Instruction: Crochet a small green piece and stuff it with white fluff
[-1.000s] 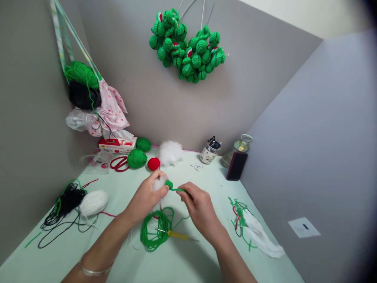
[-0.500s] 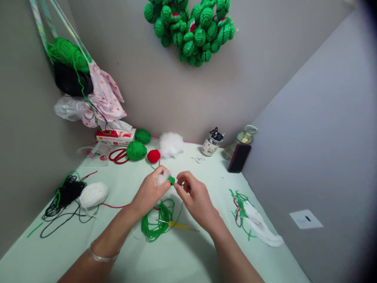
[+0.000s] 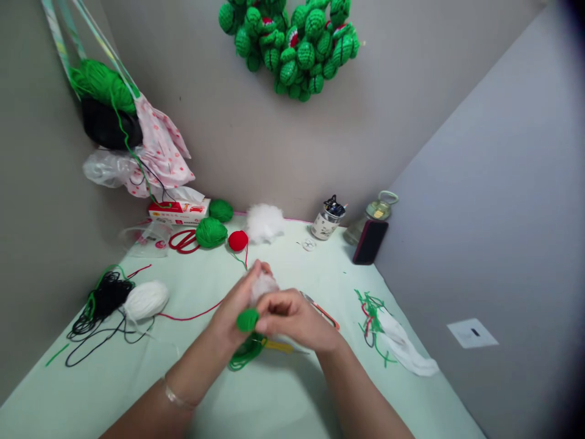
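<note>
My left hand (image 3: 237, 308) and my right hand (image 3: 297, 320) meet close together above the pale green table (image 3: 283, 402). Between them sits a small green crocheted piece (image 3: 247, 319), pinched by my right fingers and backed by my left hand. A tuft of white stuffing (image 3: 264, 284) shows in my left hand just above the piece. Under the hands lie a loose coil of green yarn (image 3: 244, 353) and a yellow-handled crochet hook (image 3: 278, 347).
At the back stand two green yarn balls (image 3: 211, 232), a red ball (image 3: 238, 241), white stuffing (image 3: 265, 223), red scissors (image 3: 183, 241), a tin (image 3: 327, 224), a jar and a phone (image 3: 370, 242). White yarn (image 3: 145, 300) and black yarn (image 3: 105, 299) lie left; yarn scraps (image 3: 375, 326) right. Green crocheted pieces (image 3: 287, 42) hang above.
Both hands have drawn nearer to me and closer together. The green piece has moved down with them, and my right hand now covers the strand it was pulling.
</note>
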`<state>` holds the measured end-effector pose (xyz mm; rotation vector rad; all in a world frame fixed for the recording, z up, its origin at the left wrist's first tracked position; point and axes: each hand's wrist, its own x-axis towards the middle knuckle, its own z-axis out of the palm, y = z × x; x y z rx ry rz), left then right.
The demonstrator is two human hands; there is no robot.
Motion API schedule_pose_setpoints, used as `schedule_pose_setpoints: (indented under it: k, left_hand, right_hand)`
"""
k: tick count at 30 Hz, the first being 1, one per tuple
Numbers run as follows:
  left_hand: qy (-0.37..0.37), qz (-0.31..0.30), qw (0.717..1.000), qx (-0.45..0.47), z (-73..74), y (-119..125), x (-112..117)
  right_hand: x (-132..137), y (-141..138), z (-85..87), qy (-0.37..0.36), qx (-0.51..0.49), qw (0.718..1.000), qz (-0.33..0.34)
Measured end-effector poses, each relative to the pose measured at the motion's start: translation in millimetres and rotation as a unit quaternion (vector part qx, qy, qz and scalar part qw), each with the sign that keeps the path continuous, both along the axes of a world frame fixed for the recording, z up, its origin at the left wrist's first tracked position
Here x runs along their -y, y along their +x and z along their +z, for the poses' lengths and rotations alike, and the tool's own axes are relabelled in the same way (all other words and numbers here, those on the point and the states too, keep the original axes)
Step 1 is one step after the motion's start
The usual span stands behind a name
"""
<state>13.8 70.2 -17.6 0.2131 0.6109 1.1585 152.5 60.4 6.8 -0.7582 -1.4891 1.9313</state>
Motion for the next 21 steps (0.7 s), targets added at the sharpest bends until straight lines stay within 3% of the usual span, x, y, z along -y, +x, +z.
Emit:
schedule_pose_setpoints:
  k: [5, 9, 15, 18, 21]
  left_hand:
    - [0.104, -0.061, 0.993, -0.001, 17.8, 11, 20]
    - [0.208, -0.084, 0.964, -0.144, 18.8, 2, 14]
    - [0.191, 0.006, 0.949, -0.252, 5.0, -11, 0]
    - [0.170, 0.057, 0.951, -0.253, 6.6, -23, -8]
    - [0.163, 0.047, 0.953, -0.252, 11.5, -29, -11]
  right_hand:
    - [-15, 8, -0.9, 0.018, -0.034, 0.980, -0.196]
    - [-17, 12, 4.5, 0.026, -0.036, 0.965, -0.258]
    - [-17, 14, 1.8, 0.081, 0.035, 0.955, -0.285]
    - [-18, 16, 1.4, 0.128, 0.114, 0.925, -0.340]
    - [-18, 15, -0.5, 0.186, 0.196, 0.894, -0.358]
